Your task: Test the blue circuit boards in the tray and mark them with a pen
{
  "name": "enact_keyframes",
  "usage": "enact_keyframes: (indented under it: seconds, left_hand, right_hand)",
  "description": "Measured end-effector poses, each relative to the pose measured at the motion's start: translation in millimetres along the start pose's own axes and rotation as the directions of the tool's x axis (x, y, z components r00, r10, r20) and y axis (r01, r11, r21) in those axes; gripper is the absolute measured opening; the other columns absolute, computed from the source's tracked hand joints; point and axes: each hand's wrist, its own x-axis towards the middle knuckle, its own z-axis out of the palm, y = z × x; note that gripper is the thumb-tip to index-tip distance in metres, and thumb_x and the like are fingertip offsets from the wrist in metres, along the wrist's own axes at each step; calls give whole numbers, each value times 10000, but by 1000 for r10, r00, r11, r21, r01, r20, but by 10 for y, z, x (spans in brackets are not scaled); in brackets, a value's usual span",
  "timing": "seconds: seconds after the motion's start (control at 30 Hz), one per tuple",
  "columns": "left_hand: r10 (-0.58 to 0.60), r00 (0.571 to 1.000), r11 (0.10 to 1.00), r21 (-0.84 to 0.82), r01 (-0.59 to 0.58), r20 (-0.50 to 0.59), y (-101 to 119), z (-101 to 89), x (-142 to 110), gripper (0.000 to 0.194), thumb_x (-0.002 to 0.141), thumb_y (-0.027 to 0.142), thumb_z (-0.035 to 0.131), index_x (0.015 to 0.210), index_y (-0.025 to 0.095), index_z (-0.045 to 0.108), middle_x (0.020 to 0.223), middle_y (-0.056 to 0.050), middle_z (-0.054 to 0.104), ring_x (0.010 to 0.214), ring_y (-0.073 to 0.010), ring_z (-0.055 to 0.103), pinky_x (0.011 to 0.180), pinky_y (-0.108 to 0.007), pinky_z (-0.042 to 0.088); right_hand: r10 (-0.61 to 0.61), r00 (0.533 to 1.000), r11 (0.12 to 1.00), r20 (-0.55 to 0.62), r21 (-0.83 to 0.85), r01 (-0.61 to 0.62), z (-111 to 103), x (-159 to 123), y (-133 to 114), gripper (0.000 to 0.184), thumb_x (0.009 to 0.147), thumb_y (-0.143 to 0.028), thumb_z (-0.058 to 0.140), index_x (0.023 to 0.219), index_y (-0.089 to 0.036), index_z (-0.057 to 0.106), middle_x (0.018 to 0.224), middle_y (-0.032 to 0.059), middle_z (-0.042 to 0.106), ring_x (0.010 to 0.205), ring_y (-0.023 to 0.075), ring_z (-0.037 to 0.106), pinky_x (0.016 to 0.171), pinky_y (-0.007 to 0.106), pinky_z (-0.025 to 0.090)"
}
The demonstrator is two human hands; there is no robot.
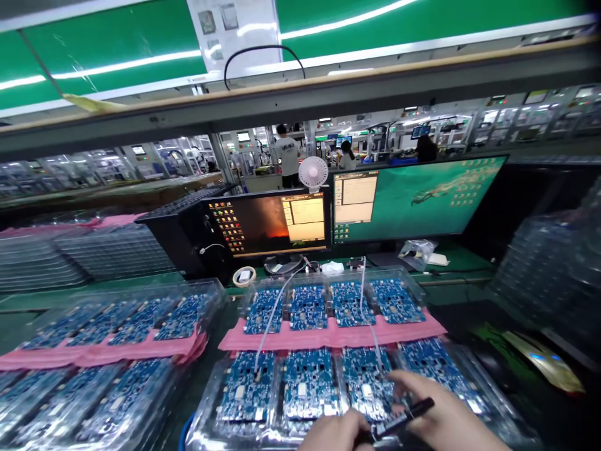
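Observation:
My right hand (434, 404) is curled over the third front circuit board, with a black marker pen (406, 418) lying across its fingers. Its index fingertip is close to the end of a white cable (374, 338); whether they touch is unclear. My left hand (334, 433) is low in the frame, fingers bent near the pen's left end, and what they hold is hidden. Beneath both hands is a clear plastic tray (206, 401) with two rows of blue circuit boards (307, 382). A second white cable (272, 313) reaches the front-left board.
Pink foam (323, 335) runs between the board rows. Another tray of boards (136, 401) sits left. Two monitors (417, 200), a small fan (313, 172), a black computer case (183, 232) and a tape roll (244, 276) stand behind. Stacked trays (554, 269) are at right.

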Motion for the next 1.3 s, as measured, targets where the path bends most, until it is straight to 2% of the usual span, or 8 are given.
enact_keyframes:
  seconds: [0.1, 0.23, 0.33, 0.43, 0.57, 0.8, 1.0, 1.3]
  left_hand:
    - [34, 996, 998, 52, -29, -87, 23, -38, 51, 281, 731, 335, 544, 971, 195, 503, 894, -43, 611, 803, -193, 547, 704, -289, 412]
    - [217, 964, 937, 309, -163, -152, 31, -107, 125, 254, 671, 354, 611, 825, 179, 510, 805, -21, 593, 765, -181, 533, 704, -290, 400]
    - [399, 910, 809, 511, -292, -113, 5, -175, 205, 217, 696, 362, 583, 742, 169, 495, 745, -16, 582, 742, -174, 516, 714, -301, 382]
    - [487, 868, 748, 562, -354, -101, -37, -240, 290, 225, 713, 383, 565, 709, 171, 491, 697, -4, 572, 731, -158, 501, 772, -306, 354]
    - [476, 874, 762, 543, -354, -99, -76, -278, 367, 224, 727, 386, 546, 679, 170, 510, 640, -2, 565, 697, -144, 490, 864, -318, 297]
    - [453, 882, 807, 479, -344, -130, -87, -265, 378, 219, 709, 389, 554, 674, 176, 517, 620, 6, 555, 721, -148, 480, 923, -313, 243]
    - [457, 879, 809, 474, -349, -133, -75, -278, 379, 250, 731, 418, 530, 709, 169, 523, 636, -4, 560, 749, -159, 480, 931, -329, 242]
    - [460, 877, 820, 447, -357, -143, -77, -277, 374, 278, 733, 447, 530, 721, 170, 530, 634, -1, 554, 750, -161, 481, 941, -339, 239]
  right_hand:
    - [-21, 988, 908, -155, -417, -46, -59, 138, -64, 291, 782, -179, 448, 1045, -142, 567, 996, 107, 545, 893, 240, 500, 781, 354, 384]
    - [-116, 975, 787, -189, -616, -26, 7, 275, -280, 93, 741, -136, 530, 780, -153, 613, 787, 73, 567, 816, 261, 481, 760, 399, 351]
    - [-210, 949, 777, -236, -630, 15, 93, 326, -320, 95, 726, -97, 550, 695, -167, 605, 716, 41, 562, 805, 228, 476, 890, 420, 254]
    - [-227, 939, 778, -258, -628, 15, 153, 367, -256, 128, 728, -78, 543, 663, -168, 606, 666, 34, 560, 799, 208, 481, 948, 424, 184]
    - [-216, 938, 760, -272, -650, -14, 198, 412, -150, 120, 727, -97, 551, 644, -146, 622, 647, 54, 576, 847, 211, 489, 978, 419, 155]
    - [-220, 954, 678, -205, -735, -1, 286, 423, -23, 185, 738, -60, 502, 620, -122, 630, 690, 111, 605, 1000, 241, 457, 997, 423, 135]
    - [-208, 956, 707, -206, -708, 2, 281, 396, 2, 234, 798, -96, 470, 610, -129, 606, 699, 92, 604, 1029, 229, 454, 1010, 420, 119]
    - [-297, 923, 729, -243, -683, 55, 264, 385, -6, 330, 858, -137, 325, 607, -133, 540, 715, 115, 593, 987, 226, 485, 984, 445, 163]
